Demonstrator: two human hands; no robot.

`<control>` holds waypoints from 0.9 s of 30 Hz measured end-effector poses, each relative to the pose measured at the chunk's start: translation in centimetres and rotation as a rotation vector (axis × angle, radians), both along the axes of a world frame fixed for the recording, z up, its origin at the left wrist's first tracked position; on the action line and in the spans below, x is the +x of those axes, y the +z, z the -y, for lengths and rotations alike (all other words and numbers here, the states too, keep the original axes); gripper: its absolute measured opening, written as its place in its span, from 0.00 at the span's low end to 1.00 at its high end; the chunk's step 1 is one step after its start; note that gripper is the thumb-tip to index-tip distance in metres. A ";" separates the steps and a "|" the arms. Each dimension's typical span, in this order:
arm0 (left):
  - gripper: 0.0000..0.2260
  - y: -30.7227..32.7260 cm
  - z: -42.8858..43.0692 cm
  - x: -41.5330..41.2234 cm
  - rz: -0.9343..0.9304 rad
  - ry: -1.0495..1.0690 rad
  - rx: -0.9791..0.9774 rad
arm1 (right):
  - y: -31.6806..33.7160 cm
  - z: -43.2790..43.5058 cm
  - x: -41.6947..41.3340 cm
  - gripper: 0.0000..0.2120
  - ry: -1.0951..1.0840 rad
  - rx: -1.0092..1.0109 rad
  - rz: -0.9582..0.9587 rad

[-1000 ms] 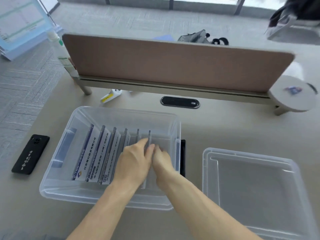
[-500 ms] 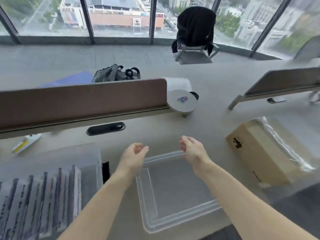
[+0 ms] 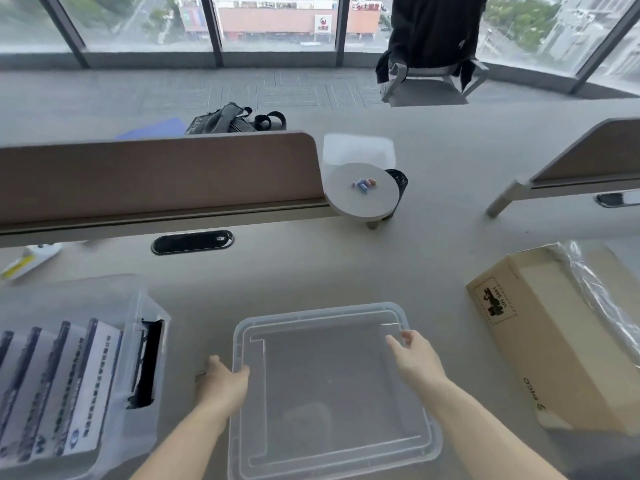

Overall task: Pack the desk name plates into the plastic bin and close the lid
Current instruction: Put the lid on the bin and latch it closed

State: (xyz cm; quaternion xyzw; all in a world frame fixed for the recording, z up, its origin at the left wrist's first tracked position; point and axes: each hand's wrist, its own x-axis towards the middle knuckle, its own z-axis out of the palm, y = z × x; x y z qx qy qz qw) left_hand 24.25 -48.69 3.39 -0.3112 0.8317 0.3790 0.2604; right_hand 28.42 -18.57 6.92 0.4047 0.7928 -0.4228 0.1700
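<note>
Clear plastic meets both hands: the left hand (image 3: pixel 221 382) grips the left edge of the lid (image 3: pixel 332 393), thumb on top of the rim and the other fingers curled out of sight beside it, and the right hand (image 3: pixel 414 358) pinches the rim near the far right corner between thumb and fingers. Whether the lid is lifted or lies flat on the desk (image 3: pixel 311 271) cannot be told; it sits straight in front of the person, its raised border facing up.

Left of the lid, apart from it, stands the plastic bin (image 3: pixel 138 341), uncovered. Inside it the name plates (image 3: pixel 69 386) stand on edge in a row, white faces with dark print, leaning slightly. A narrow black item (image 3: pixel 147 365) shows at the bin's right end; what it is cannot be made out.

To the right of the lid, well apart, a brown cardboard box (image 3: pixel 554 341) lies on the desk with crinkled clear wrap (image 3: pixel 595 289) along its far side. Beyond the lid an oval black cable slot (image 3: pixel 192 242) is set into the desk, and behind it runs a tan divider panel (image 3: pixel 156 174). At the panel's right end is a small round grey shelf (image 3: pixel 362 192) holding a few small coloured bits. A white and yellow object (image 3: pixel 27 261) lies at the far left under the panel. Farther back, a dark bag (image 3: pixel 228 121) lies on the floor, and a chair (image 3: pixel 429 77) draped in black cloth stands by the windows (image 3: pixel 277 22).
</note>
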 end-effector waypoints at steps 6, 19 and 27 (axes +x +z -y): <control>0.27 -3.7 -1.2 1.9 0.042 0.057 -0.055 | -3.8 -3.0 0.7 0.34 -0.040 0.015 0.128; 0.09 -6.5 -1.9 -0.1 -0.082 0.086 -0.169 | -7.1 -2.6 0.1 0.36 -0.001 0.059 0.192; 0.14 -3.0 -1.6 -2.5 -0.155 0.046 -0.140 | -4.7 -2.7 -0.9 0.33 -0.033 0.064 0.099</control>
